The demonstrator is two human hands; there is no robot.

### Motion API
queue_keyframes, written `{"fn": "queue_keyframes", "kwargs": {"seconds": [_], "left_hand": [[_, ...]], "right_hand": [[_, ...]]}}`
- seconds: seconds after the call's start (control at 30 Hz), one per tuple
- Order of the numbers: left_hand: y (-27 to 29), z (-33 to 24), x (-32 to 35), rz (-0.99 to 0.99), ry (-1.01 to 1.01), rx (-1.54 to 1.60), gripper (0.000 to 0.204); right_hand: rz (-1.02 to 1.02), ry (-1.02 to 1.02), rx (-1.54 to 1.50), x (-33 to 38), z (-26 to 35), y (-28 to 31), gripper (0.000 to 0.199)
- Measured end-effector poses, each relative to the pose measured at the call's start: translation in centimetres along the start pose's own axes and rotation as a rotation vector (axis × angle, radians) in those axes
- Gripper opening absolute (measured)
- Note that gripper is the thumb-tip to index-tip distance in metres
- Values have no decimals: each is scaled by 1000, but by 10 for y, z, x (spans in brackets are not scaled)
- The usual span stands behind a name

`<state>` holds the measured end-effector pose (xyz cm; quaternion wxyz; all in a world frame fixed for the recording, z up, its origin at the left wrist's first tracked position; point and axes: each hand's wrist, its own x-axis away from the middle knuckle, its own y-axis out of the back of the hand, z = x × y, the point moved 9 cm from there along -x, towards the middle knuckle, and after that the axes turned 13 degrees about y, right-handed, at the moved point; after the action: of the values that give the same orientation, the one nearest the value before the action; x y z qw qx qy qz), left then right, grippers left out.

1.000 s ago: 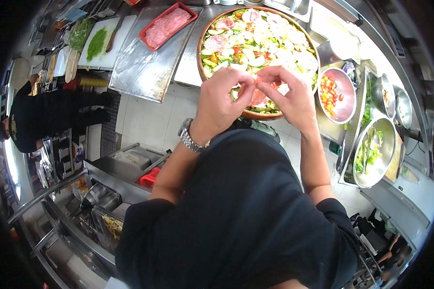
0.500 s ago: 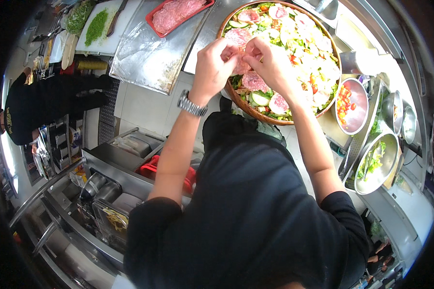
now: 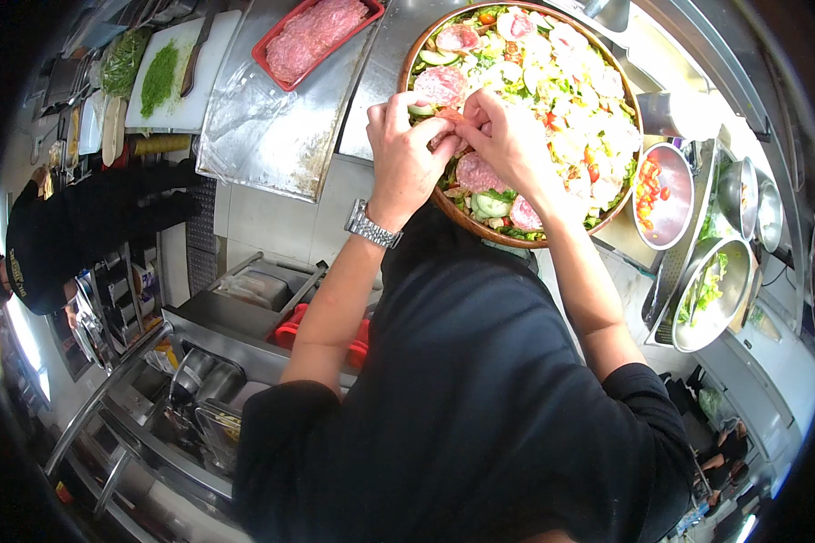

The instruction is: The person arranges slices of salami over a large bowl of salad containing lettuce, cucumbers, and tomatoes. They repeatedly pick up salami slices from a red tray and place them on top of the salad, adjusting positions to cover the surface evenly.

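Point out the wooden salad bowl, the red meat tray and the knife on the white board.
Wooden salad bowl [image 3: 491, 233]: head view, on its rim, on the side nearest the person.
Red meat tray [image 3: 268, 71]: head view, on its lower-left wall.
Knife [image 3: 189, 80]: head view, on its dark handle.

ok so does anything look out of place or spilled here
Mostly the metal tray: its near edge seems to jut past the front of the counter, out of line with it. I see no clear spill or damage, though glare washes out part of the salad.
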<state>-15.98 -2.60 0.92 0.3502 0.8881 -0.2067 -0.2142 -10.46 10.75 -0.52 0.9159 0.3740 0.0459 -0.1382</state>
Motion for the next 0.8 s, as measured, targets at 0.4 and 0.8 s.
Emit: {"fn": "queue_keyframes", "kwargs": {"seconds": [0.4, 0.8], "left_hand": [[-7, 6, -5, 71, -17, -32, 19], [-11, 7, -4, 121, -34, 24, 14]], "right_hand": [[87, -7, 99, -3, 4, 5, 22], [218, 329, 484, 75, 52, -4, 35]]}}
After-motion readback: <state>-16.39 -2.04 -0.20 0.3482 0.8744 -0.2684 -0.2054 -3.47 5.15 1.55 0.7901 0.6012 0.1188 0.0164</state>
